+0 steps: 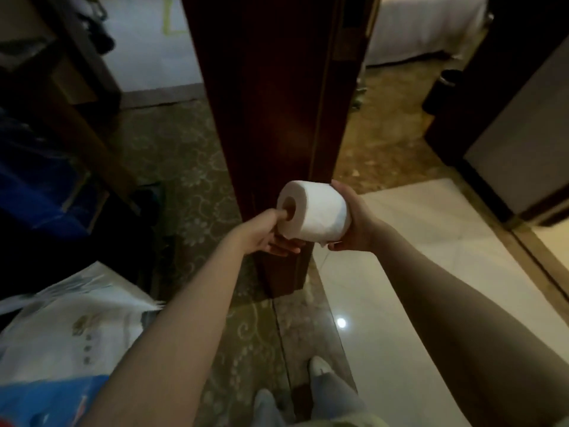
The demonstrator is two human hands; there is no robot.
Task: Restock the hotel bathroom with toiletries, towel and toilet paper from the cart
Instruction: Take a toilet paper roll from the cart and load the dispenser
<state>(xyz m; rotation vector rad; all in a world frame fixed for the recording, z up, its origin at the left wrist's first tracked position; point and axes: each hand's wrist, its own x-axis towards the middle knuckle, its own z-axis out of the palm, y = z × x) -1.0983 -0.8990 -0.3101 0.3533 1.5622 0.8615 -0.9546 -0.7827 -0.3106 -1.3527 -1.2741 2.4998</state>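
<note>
Item: white toilet-paper roll (320, 211), soft wound tissue with an open cardboard core, held in the air at mid-frame between both hands. Grip: left hand (271, 234) has one digit pushed into the core opening and the other fingers curled under the near end; right hand (354, 223) cups the far end, palm against it, fingers wrapped beneath. Axis: long axis roughly level, running left hand to right hand, core mouth facing left and toward the camera. Both hands share the load. Surroundings: dark red-brown wooden door edge (277, 118) just behind the roll; patterned green carpet (184, 180) to the left, glossy pale tile floor (400, 272) to the right. Judgement: the tiled side likely leads to the bathroom, so the roll travels rightward.
</note>
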